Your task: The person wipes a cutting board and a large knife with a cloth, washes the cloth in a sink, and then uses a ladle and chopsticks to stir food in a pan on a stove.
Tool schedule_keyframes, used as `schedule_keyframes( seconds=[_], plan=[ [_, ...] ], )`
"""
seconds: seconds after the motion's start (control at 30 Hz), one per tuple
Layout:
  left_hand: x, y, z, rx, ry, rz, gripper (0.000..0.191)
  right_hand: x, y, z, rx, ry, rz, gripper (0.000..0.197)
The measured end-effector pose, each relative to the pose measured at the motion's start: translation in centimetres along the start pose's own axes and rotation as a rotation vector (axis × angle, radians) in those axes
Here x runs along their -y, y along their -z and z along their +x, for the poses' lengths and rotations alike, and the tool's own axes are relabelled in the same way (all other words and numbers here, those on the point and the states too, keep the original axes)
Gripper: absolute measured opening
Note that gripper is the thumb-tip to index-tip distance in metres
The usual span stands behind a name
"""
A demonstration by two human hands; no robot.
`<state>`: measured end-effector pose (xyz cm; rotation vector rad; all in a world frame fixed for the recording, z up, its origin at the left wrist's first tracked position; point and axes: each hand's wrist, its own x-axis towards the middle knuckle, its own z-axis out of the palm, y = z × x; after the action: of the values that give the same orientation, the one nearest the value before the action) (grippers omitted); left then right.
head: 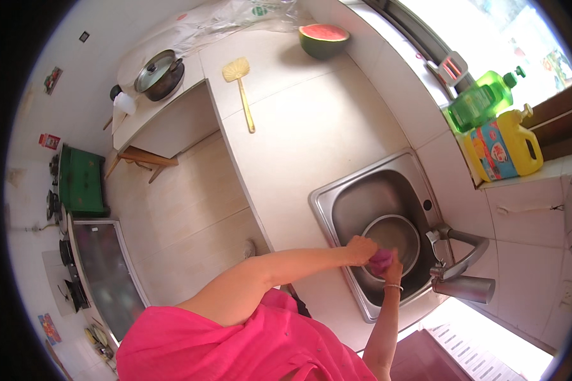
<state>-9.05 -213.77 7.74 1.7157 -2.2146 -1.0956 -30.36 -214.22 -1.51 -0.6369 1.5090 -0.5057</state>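
Observation:
A purple cloth (pixel 381 260) is bunched between my two hands over a round metal basin (pixel 392 228). My left hand (pixel 362 250) grips one side of the cloth with curled fingers. On the other side my right hand (pixel 393 267), with a bracelet at its wrist, holds it too. The basin stands inside the stainless steel sink (pixel 362 195) and appears to hold cloudy water. To the right of the basin, a metal faucet (pixel 467 243) reaches in at the sink's edge.
On the light counter (pixel 310 119) lie a yellow fly swatter (pixel 242 93) and a cut watermelon half (pixel 324 42). A green bottle (pixel 481 102) and a yellow jug (pixel 505 147) stand on the windowsill. A lidded pot (pixel 159 76) sits at far left.

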Motion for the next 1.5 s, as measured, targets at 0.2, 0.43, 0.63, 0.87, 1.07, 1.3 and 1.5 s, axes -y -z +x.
schedule_keyframes(
  seconds=[0.2,0.43,0.63,0.87,1.07,1.3,1.5],
  plan=[
    [2.8,3.5,-6.6,-0.214,-0.023,-0.15,0.051,5.6,-10.0,-8.0,0.399,-0.079,0.486,0.048],
    [11.0,11.1,-23.1,-0.318,-0.14,-0.812,0.056,8.1,-25.6,-16.5,0.635,0.347,0.068,0.027],
    [20.4,15.7,-44.2,-0.45,0.104,-1.464,0.029,5.4,-46.4,-25.0,0.975,0.328,-0.112,0.013],
    [30.9,13.2,-65.3,-1.149,0.221,-1.181,0.022,-1.7,-68.0,-37.3,1.274,0.548,-0.711,0.012],
    [32.4,13.4,-79.6,-1.595,0.326,-1.142,0.017,-7.4,-81.3,-44.7,1.6,0.616,-0.969,0.019],
    [32.9,12.2,-92.7,-1.785,0.623,-1.067,0.024,-13.8,-94.8,-52.7,2.0,1.247,-0.876,0.019],
    [31.1,8.2,-100.0,-1.772,0.986,-0.97,0.033,-17.9,-100.8,-63.5,2.205,1.725,-0.928,0.012]
  ],
)
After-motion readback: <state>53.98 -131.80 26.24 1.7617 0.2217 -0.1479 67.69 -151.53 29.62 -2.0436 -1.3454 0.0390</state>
